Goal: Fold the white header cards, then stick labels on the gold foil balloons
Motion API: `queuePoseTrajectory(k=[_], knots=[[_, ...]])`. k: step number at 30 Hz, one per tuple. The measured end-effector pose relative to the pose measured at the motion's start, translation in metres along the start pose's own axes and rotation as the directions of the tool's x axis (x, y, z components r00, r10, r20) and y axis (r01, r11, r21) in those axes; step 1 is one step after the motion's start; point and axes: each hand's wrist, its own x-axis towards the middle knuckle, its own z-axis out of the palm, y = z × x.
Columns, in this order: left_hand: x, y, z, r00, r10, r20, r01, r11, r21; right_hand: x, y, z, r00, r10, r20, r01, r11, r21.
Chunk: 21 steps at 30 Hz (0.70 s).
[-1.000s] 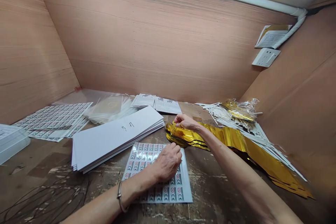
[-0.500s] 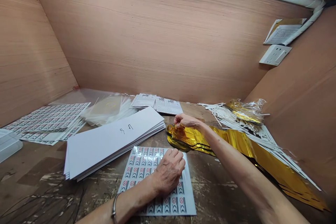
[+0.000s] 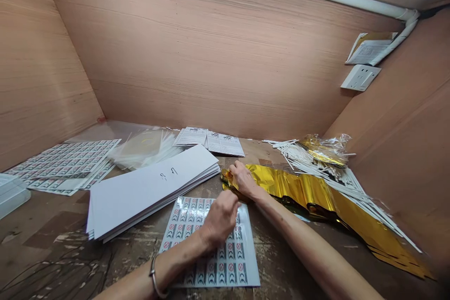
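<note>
A sheet of small CE-mark stickers (image 3: 211, 269) lies flat in front of me. Over its upper right part is my left hand (image 3: 221, 215), fingers pinched together; whatever they hold is too small or hidden to make out. Beyond it, my right hand (image 3: 243, 179) has its fingers closed at the near left end of a stack of gold foil balloons (image 3: 281, 183), which look flat and uninflated. The stack stretches away to the right along the table. My fingertips partly hide the foil's rounded end.
A pile of white cards (image 3: 151, 187) stands left of the sheet. Behind are clear plastic bags (image 3: 144, 147) and printed leaflets (image 3: 223, 143). More sticker sheets (image 3: 70, 159) lie far left. White sticks (image 3: 337, 178) and bagged gold foil (image 3: 323, 152) lie right. Thin black cord (image 3: 59, 272) lies front left.
My left hand has lifted from the sticker sheet and moved slightly toward the foil. My right hand has turned and come down onto the foil's end, closer to the left hand.
</note>
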Motion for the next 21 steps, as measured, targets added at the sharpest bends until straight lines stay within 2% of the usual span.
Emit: queuePoseTrajectory(k=[1, 3, 4, 6, 8, 11, 18, 21], knots=[[0.008, -0.004, -0.004, 0.988, -0.148, -0.038, 0.146, 0.988, -0.042, -0.005, 0.000, 0.002, 0.998, -0.018, -0.054, 0.018, 1.000, -0.008], [0.028, -0.013, -0.012, 0.913, -0.405, -0.037, 0.404, 0.914, -0.043, -0.015, 0.000, 0.004, 0.987, -0.058, -0.152, 0.060, 0.998, 0.010], [0.037, -0.019, -0.014, 0.871, -0.491, -0.012, 0.491, 0.871, -0.011, -0.020, -0.001, 0.004, 0.980, -0.075, -0.183, 0.081, 0.996, 0.025], [0.055, -0.029, -0.015, 0.824, -0.566, 0.016, 0.565, 0.824, 0.038, -0.029, -0.003, 0.003, 0.971, -0.116, -0.207, 0.124, 0.992, 0.024], [0.067, -0.035, -0.011, 0.806, -0.592, 0.016, 0.589, 0.805, 0.067, -0.036, -0.007, 0.002, 0.972, -0.137, -0.191, 0.138, 0.990, -0.009], [0.076, -0.035, -0.002, 0.788, -0.615, 0.003, 0.612, 0.784, 0.109, -0.042, -0.014, 0.001, 0.980, -0.100, -0.173, 0.092, 0.994, -0.055], [0.082, -0.026, -0.002, 0.833, -0.553, 0.021, 0.542, 0.823, 0.170, -0.041, -0.020, 0.004, 0.984, -0.040, -0.175, 0.024, 0.995, -0.093], [0.089, -0.027, -0.003, 0.836, -0.548, 0.044, 0.532, 0.827, 0.183, -0.042, -0.022, 0.004, 0.984, -0.011, -0.180, -0.008, 0.995, -0.103]])
